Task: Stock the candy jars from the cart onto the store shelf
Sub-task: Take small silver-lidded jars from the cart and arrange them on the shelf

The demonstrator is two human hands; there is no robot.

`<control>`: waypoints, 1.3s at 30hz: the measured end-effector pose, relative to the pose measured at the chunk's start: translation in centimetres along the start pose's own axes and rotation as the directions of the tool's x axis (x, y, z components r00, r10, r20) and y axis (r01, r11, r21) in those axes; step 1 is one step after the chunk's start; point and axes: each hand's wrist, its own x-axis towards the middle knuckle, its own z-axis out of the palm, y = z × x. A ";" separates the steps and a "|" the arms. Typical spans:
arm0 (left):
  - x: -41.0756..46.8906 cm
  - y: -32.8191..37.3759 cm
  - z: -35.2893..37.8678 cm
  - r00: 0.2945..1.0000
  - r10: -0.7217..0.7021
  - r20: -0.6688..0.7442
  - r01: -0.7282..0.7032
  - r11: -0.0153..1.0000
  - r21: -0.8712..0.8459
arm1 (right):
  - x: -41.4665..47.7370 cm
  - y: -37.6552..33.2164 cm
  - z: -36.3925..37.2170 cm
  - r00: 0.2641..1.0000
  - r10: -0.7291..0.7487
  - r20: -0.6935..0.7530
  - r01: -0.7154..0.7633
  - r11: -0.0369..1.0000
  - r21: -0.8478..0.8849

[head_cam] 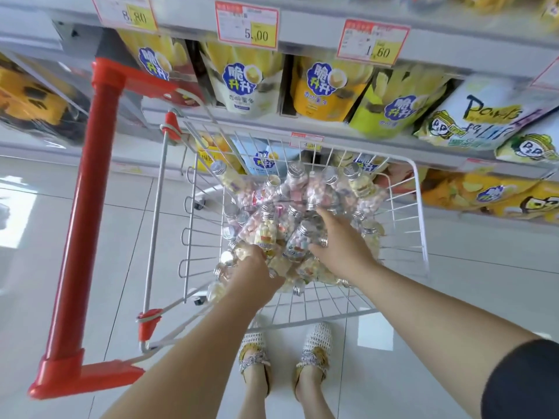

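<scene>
Several clear candy jars with silver caps lie piled in the white wire cart basket. Both of my hands reach down into the pile. My left hand curls round a jar of yellow and white candies that sticks up above its fingers. My right hand closes over a jar of pink and blue candies, which sits between thumb and fingers. The store shelf runs just behind the cart, its front edge over the basket's far rim.
The cart's red handle bar stands at the left. Snack bags fill the shelf levels, with price tags on the edge above. Lower shelves at the right hold more bags. My feet stand on white floor tiles.
</scene>
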 end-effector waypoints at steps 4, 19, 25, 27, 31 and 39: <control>0.2 -0.5 0.9 0.998 0.021 -0.053 -0.023 0.999 -0.027 | 1.5 -1.7 1.1 0.993 -0.112 0.040 0.115 0.990 -0.086; 2.5 -0.7 0.6 0.962 -0.126 -0.241 0.100 0.988 -0.117 | 0.2 1.8 0.9 0.991 -0.082 0.106 0.092 0.992 -0.091; 4.1 0.7 0.4 0.925 -0.011 -0.381 0.056 0.993 0.108 | 0.2 1.9 1.3 0.996 -0.075 0.051 0.081 0.989 -0.123; 4.2 0.4 0.4 0.927 0.038 -0.373 0.008 0.993 0.121 | 0.2 2.0 1.3 0.994 -0.082 0.066 0.088 0.991 -0.098; 2.8 0.2 0.1 0.973 0.021 -0.228 -0.006 0.998 0.065 | -0.2 2.4 0.5 0.987 -0.092 0.129 0.104 0.991 -0.090; 1.1 -0.8 -2.3 0.979 -0.087 0.185 0.186 0.755 -0.629 | 0.1 3.3 -4.8 0.999 0.024 0.031 -0.023 1.000 -0.016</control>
